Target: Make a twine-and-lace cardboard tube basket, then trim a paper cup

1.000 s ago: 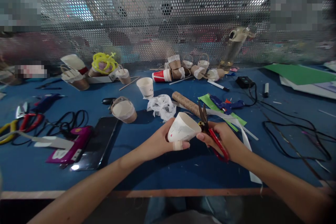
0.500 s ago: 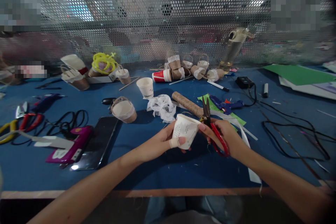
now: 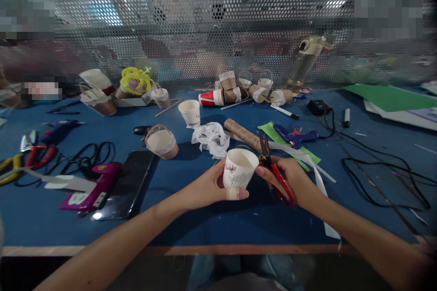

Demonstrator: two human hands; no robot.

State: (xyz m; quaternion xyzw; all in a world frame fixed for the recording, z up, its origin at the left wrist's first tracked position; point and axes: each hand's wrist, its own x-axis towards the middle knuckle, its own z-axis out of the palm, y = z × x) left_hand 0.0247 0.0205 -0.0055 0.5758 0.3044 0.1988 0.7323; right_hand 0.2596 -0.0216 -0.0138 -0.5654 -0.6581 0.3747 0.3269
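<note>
My left hand [image 3: 213, 182] is closed around a white paper cup [image 3: 239, 170] with red and grey print, its thumb across the lower front. The cup's mouth faces up and tilts a little toward me. In my right hand [image 3: 288, 175] is a pair of scissors [image 3: 282, 186] with red handles, the dark blades pointing up and away. Its thumb and fingertips come close to the cup's right side; whether they touch it I cannot tell. Behind the cup lie a roll of brown twine [image 3: 243, 132] and crumpled white lace ribbon [image 3: 211, 138].
A twine-wrapped cup basket [image 3: 161, 142], a paper cup [image 3: 190, 112] and a red cup stack [image 3: 210, 98] stand farther back. To the left are a phone [image 3: 131, 182], a purple glue gun [image 3: 97, 186] and pliers [image 3: 37, 154]. A blue glue gun [image 3: 300, 137] and cables [image 3: 382, 200] lie right.
My left hand has turned the cup more upright, so its inside and a red print now show. The scissors have shifted slightly left and are still in my right hand.
</note>
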